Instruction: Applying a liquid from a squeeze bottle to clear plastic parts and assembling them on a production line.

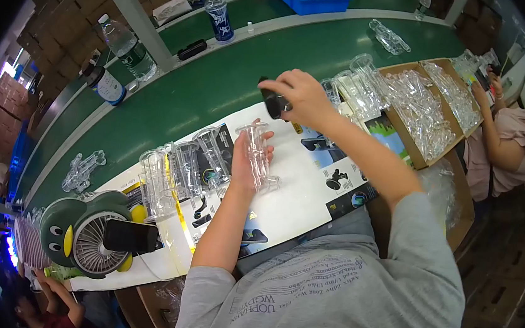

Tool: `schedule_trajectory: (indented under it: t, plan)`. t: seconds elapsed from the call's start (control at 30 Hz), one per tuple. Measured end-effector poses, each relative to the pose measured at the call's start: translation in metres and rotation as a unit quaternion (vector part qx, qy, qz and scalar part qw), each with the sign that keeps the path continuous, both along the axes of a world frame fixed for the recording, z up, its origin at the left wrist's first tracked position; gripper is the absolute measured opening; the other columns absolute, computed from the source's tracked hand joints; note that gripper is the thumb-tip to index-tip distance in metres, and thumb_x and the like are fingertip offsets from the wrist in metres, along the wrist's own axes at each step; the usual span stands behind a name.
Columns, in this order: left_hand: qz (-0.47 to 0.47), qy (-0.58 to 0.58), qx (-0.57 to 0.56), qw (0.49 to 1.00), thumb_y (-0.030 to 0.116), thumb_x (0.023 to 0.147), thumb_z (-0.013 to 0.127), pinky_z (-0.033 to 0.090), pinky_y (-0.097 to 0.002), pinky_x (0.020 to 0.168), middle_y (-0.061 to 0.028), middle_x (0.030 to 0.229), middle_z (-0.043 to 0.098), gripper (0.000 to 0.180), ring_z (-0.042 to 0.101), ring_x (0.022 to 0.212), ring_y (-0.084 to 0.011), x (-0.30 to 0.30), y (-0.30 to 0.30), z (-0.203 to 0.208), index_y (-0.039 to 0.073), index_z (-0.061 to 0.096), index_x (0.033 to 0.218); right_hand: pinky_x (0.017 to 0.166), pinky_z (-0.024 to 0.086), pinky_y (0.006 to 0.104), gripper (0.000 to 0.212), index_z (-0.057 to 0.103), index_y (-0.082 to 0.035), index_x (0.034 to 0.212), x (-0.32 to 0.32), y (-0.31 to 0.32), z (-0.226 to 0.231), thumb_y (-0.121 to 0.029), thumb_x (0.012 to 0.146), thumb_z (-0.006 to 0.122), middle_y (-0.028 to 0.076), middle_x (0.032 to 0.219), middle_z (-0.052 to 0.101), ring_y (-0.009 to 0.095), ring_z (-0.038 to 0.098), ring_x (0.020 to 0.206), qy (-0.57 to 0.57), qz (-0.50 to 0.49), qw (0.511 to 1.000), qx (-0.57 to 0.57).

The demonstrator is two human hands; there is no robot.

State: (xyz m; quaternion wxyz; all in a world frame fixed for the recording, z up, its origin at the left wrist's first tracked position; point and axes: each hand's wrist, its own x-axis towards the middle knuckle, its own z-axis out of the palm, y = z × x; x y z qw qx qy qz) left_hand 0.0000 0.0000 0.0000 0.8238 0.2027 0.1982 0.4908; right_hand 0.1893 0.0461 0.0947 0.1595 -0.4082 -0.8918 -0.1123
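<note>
My left hand [242, 169] is wrapped around a clear plastic tube-shaped part [255, 151] with flanged ends, tilted slightly over the white printed board [300, 196]. Above and to the right of it, my right hand [307, 100] grips a small dark container [273, 103] that looks like a black bottle; its tip is not clear. The two hands are apart. Just left of my left hand, several similar clear parts [184, 166] stand on the board. Further clear parts [361, 92] are grouped to the right, beyond my right forearm.
A cardboard box [406, 140] of clear pieces lies at the right. At the left are a green fan [100, 246] and a phone [130, 236]. Bottles [218, 15] and a blue tray [309, 6] stand farther back. Other people [510, 137] sit at both sides.
</note>
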Motion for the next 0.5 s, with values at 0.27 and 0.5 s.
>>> schedule_trajectory:
  t: [0.27,0.5]
  plan:
    - [0.042,0.167,0.091,0.981,0.043,0.085,0.052,0.048,-0.0253,0.066,-0.0096,0.107,0.057,0.061,0.061,0.076,-0.0174,0.005,-0.010,0.024,0.010,0.035,0.135,0.069,0.045,0.0243,0.051,0.041,-0.010,0.127,-0.001,-0.015,-0.049,-0.010,0.080,0.060,0.006,0.105,0.055,0.012,0.053,0.083,0.789,0.073,0.540,-0.283]
    - [0.197,0.306,0.235,0.901,0.012,0.071,0.070,0.045,-0.0272,0.087,-0.0084,0.114,0.057,0.063,0.056,0.103,-0.0176,0.000,-0.026,0.047,0.004,0.042,0.127,0.059,0.042,0.0214,0.042,0.044,-0.010,0.123,0.004,-0.032,-0.033,-0.015,0.083,0.056,0.006,0.100,0.055,0.010,0.052,0.077,0.835,0.082,0.415,-0.351]
